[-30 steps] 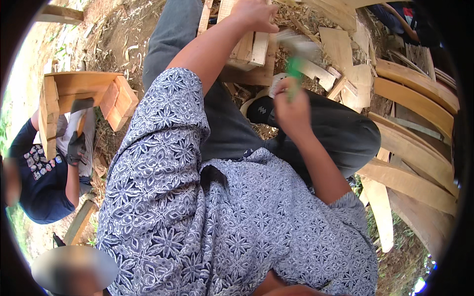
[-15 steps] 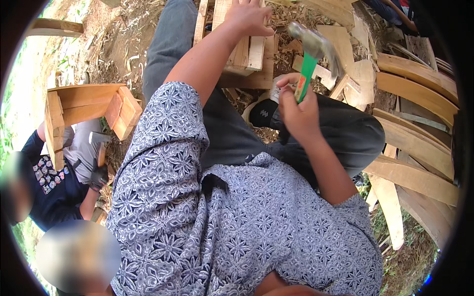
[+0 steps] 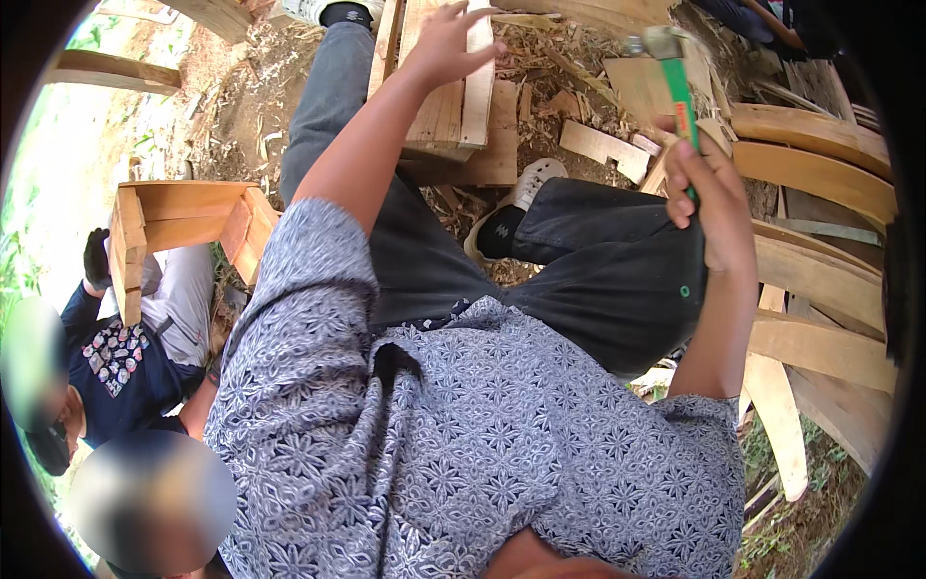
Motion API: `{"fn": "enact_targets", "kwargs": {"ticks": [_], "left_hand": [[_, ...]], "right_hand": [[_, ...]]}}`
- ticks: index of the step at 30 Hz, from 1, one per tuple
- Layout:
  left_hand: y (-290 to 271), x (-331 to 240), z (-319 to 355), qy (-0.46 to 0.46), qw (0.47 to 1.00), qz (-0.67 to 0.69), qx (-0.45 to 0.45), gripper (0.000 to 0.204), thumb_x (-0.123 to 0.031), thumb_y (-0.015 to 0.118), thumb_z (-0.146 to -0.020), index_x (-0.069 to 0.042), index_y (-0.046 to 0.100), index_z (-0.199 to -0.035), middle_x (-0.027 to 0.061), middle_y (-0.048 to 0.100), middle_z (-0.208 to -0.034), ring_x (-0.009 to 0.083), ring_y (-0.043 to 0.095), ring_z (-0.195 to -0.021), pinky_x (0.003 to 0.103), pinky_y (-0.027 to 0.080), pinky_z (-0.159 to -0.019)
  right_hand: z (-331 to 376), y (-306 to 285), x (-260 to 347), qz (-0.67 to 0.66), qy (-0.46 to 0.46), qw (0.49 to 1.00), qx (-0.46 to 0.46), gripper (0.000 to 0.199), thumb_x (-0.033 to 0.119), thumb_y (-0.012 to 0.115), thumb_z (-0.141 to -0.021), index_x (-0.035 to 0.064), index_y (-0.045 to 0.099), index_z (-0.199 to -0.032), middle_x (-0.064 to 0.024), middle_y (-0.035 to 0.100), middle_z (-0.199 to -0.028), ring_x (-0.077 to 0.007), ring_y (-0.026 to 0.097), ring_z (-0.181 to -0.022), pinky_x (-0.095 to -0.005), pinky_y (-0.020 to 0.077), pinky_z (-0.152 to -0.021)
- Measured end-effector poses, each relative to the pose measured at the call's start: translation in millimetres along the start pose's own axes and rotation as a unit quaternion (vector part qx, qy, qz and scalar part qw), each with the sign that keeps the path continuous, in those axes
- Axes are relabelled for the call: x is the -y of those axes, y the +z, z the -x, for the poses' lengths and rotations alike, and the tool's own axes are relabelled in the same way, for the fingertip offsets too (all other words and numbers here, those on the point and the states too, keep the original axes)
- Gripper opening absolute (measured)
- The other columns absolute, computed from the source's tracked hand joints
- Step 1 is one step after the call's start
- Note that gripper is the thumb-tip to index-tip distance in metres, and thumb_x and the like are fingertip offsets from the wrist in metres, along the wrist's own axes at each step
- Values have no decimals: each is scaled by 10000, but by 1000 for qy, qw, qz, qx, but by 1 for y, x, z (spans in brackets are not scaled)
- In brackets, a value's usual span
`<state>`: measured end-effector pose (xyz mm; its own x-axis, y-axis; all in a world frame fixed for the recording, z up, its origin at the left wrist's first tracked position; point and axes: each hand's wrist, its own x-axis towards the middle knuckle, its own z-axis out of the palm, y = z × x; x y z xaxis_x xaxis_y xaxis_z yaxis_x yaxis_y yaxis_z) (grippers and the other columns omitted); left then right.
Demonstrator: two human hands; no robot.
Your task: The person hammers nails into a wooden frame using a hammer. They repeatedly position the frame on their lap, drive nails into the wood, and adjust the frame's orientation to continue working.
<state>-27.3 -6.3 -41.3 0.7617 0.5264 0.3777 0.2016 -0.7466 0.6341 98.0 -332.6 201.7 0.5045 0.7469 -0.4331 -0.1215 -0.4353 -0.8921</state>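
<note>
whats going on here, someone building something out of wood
A person sits on the ground among wood scraps. The left hand presses on a wooden slat piece laid ahead, while the right hand grips a green-handled hammer raised above it. Another person sits at the left beside a wooden crate.

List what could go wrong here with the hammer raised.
1. The left hand lies flat on the wooden frame; if the hammer, raised in the right hand, comes down there, it may hit the fingers.
2. The bent leg lies close below the hammer and could be struck by a wide swing.
3. Loose planks and scraps around could shift underfoot.
</note>
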Motion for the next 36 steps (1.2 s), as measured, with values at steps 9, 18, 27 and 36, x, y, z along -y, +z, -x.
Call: {"fn": "enact_targets", "kwargs": {"ticks": [9, 18, 27, 36], "left_hand": [[-175, -101, 253, -359, 897, 69, -250, 316, -211, 593, -1058, -31, 653, -806, 4, 573, -647, 66, 492, -542, 252, 381, -512], [-91, -113, 544, -575, 800, -27, -168, 301, -289, 726, -949, -5, 685, -857, 137, 707, -773, 227, 633, -680, 380, 495, -655], [-72, -85, 589, -612, 787, 55, -57, 291, -284, 698, -919, -24, 726, -1046, 209, 750, -1014, 346, 736, -959, 420, 555, -837], [-70, -120, 551, -563, 786, -141, -215, 267, -258, 739, -884, -61, 575, -960, 136, 584, -958, 360, 602, -887, 477, 487, -784]], "right_hand": [[-25, -44, -26, -143, -19, 978, -148, 448, 262, 516, -1097, 6, 465, -1461, 48, 428, -798, -18, 375, -565, -187, 345, -467], [-91, -154, -99, -356, -118, 918, 128, 356, 177, 512, -1097, -41, 455, -1372, -14, 464, -832, -95, 463, -666, -235, 435, -596], [-95, -178, -107, -388, -91, 917, 25, 86, 79, 536, -1063, 9, 544, -1013, -1, 446, -748, -109, 471, -676, -242, 451, -642], [-106, -187, -103, -355, -105, 928, 37, 78, 54, 563, -1039, -22, 568, -1019, -22, 484, -767, -120, 480, -683, -249, 451, -641]]}}
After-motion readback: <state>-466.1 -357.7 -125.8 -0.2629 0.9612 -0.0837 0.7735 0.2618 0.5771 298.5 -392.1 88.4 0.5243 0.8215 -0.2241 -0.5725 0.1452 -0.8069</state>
